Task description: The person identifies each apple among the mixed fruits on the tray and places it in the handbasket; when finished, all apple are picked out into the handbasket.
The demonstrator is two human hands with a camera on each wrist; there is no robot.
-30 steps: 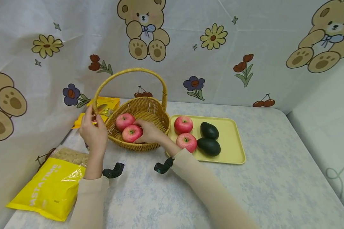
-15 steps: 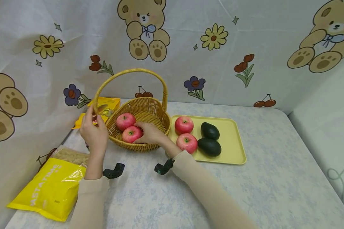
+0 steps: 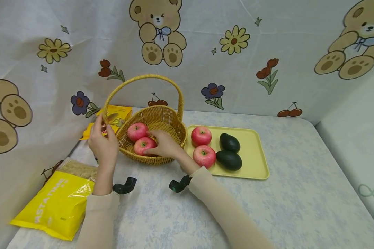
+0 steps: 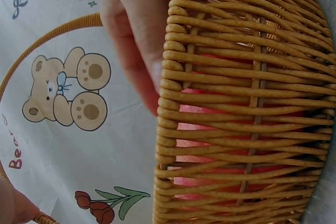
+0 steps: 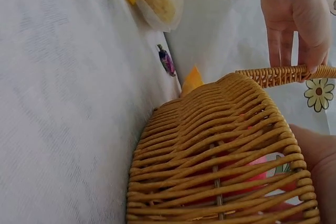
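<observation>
A wicker basket (image 3: 157, 159) with a tall arched handle stands on the table. My left hand (image 3: 104, 143) grips the left base of that handle, thumb in front and fingers behind, as the right wrist view shows. Inside the basket lie two red apples, a rear apple (image 3: 137, 132) and a front apple (image 3: 144, 146). My right hand (image 3: 166, 144) is over the basket's front rim, its fingers spread loosely beside the front apple, thumb near its lower side. In the left wrist view, the weave half hides the apples, and the right hand (image 4: 137, 30) reaches in behind the rim.
Right of the basket, a yellow tray (image 3: 255, 155) bears two apples (image 3: 204, 156) and two avocados (image 3: 229, 160). A yellow pasta bag (image 3: 57, 204) lies at front left; another yellow packet (image 3: 119, 112) sits behind the basket. A printed cloth hangs at the back.
My right hand's fingers have loosened and lifted slightly off the front apple, which stays in the basket. The left hand keeps its grip on the handle. The view has shifted slightly.
</observation>
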